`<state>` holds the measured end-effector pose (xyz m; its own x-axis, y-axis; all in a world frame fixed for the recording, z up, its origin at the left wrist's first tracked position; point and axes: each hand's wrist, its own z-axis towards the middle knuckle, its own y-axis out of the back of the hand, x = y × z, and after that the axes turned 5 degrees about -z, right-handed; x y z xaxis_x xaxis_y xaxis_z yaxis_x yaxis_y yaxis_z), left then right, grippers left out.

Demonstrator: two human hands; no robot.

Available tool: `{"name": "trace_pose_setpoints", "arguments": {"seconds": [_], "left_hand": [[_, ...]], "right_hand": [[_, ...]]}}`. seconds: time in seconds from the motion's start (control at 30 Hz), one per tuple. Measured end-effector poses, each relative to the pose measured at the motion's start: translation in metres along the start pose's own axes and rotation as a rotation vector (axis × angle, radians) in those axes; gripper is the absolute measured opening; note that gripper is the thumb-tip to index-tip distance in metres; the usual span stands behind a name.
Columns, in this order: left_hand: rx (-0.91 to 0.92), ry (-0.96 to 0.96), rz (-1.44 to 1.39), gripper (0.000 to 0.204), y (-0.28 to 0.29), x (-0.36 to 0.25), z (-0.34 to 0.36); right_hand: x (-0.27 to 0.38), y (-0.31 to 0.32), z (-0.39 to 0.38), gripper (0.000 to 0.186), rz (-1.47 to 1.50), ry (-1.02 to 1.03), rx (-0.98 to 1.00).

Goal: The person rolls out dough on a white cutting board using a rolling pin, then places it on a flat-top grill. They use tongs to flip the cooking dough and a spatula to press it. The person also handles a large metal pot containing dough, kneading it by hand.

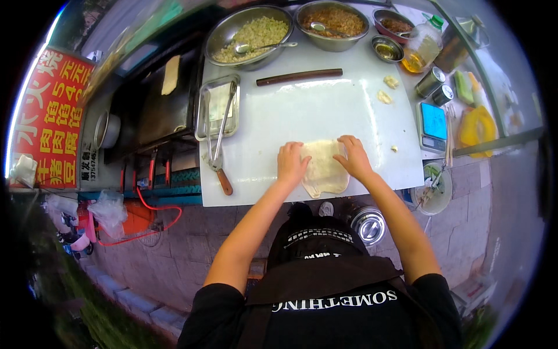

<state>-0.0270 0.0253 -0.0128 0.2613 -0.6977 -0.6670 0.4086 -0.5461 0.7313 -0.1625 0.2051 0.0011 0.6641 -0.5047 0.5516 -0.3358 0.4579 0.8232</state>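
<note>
A thin, pale sheet of dough (323, 171) lies flat at the front middle of the white worktop (250, 104). My left hand (290, 160) grips its upper left edge, fingers curled and thumb on the dough. My right hand (354, 158) grips the upper right edge in a similar way. Above the sheet lies a dark rolling pin (299, 76). Small dough scraps (385, 96) sit at the right. Left of my left hand are a metal tray (204, 119) and long tongs with a wooden handle (224, 181).
A black griddle (148, 107) holds a dough strip (171, 74). Filling bowls (251, 38) (331, 26), an oil jug (421, 46) and cans (430, 81) line the back and right, beside a blue-screened scale (433, 122). A red-and-yellow sign (49, 116) stands far left.
</note>
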Motion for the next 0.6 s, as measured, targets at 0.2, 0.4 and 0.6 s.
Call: {"name": "trace_pose_setpoints", "arguments": {"seconds": [0.2,0.4,0.6], "left_hand": [[0.558,0.346,0.111,0.053,0.004,0.006,0.071],[0.736,0.364,0.091,0.037,0.004,0.004,0.078],[0.476,0.030,-0.495,0.030,-0.010,0.026,0.033]], "right_hand": [[-0.003,-0.014,0.055,0.068,-0.072,-0.214,0.382],[-0.009,-0.014,0.078,0.061,-0.082,-0.258,0.655],[-0.004,-0.002,0.059,0.034,-0.022,-0.079,0.588]]}}
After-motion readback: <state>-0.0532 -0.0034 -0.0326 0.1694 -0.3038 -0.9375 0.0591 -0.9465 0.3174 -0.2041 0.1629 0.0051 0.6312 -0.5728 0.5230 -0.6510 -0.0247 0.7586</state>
